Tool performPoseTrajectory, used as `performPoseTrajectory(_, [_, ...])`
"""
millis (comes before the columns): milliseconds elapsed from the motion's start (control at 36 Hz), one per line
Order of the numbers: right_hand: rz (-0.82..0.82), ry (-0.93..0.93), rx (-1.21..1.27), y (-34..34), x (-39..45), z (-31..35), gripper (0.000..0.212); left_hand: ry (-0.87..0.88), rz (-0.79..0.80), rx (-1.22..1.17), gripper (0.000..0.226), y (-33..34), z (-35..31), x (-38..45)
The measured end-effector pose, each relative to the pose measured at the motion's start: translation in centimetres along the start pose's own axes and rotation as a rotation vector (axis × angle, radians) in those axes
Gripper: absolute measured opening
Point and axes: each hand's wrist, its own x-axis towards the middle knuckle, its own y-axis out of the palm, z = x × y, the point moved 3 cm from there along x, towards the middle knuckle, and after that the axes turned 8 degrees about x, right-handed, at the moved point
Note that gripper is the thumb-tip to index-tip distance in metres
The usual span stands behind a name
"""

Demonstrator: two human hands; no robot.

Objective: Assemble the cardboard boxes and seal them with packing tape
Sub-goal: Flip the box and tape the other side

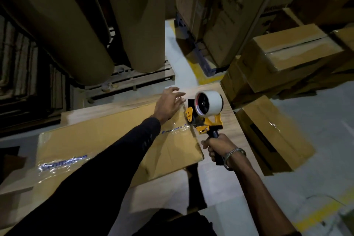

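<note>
A long cardboard box (107, 140) lies in front of me on a wooden table (228, 119), with clear printed tape on its top. My left hand (169, 104) reaches over the box's far right corner, fingers spread and straight, touching the shiny tape end there. My right hand (217, 146) grips the black handle of a yellow tape dispenser (206, 115). The dispenser's white tape roll (209, 102) stands above the box's right end, and its blade end meets the box edge.
Sealed cardboard boxes (287, 51) are stacked to the right, and one (272, 136) stands on the floor beside the table. Tall printed cartons (226, 11) rise behind. Two big brown paper rolls (95, 25) stand on a pallet at the back left. Yellow floor lines (318, 210) mark the pale floor.
</note>
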Motion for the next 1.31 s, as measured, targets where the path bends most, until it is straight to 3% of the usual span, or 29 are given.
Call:
performPoseTrajectory(194, [-0.030,-0.033,-0.007,0.3,-0.2,0.2,0.009,0.239,0.172,0.278,0.056,1.3,-0.8,-3.4])
performPoseTrajectory(278, [-0.044,-0.057,-0.008,0.6,-0.5,-0.1,0.012,0.253,0.225,0.330,0.066,1.2,-0.8,-3.9])
performPoseTrajectory(389, [-0.064,-0.085,-0.097,0.3,-1.3,-0.1,0.006,0.228,0.256,0.371,0.060,1.4,-1.1,-3.9])
performPoseTrajectory(694, [-0.066,-0.033,-0.145,-1.0,-3.1,-2.4,0.007,0.168,0.337,0.316,0.066,1.5,-2.0,-4.2])
performPoseTrajectory(806, [-0.063,-0.020,-0.118,-0.9,-3.3,-2.3,0.003,0.247,0.320,0.342,0.066,2.1,-3.1,-6.5])
performPoseTrajectory(972, [-0.047,-0.026,-0.090,-1.1,-4.2,-3.3,0.004,0.227,0.315,0.355,0.063,2.0,-3.5,-6.4])
performPoseTrajectory(1083, [-0.030,0.037,-0.100,-2.1,-5.4,-5.4,0.010,0.209,0.323,0.340,0.062,2.1,-3.3,-6.5])
performPoseTrajectory(1167, [-0.028,0.075,-0.028,-2.4,-5.6,-6.6,0.004,0.201,0.335,0.308,0.064,2.2,-3.5,-6.5])
performPoseTrajectory(1222, [-0.037,0.084,0.005,-2.5,-5.3,-6.9,0.018,0.209,0.332,0.273,0.064,2.1,-3.6,-6.7])
performPoseTrajectory(1306, [-0.049,0.080,0.039,-2.3,-5.2,-6.8,0.019,0.280,0.317,0.240,0.066,2.4,-4.2,-8.5])
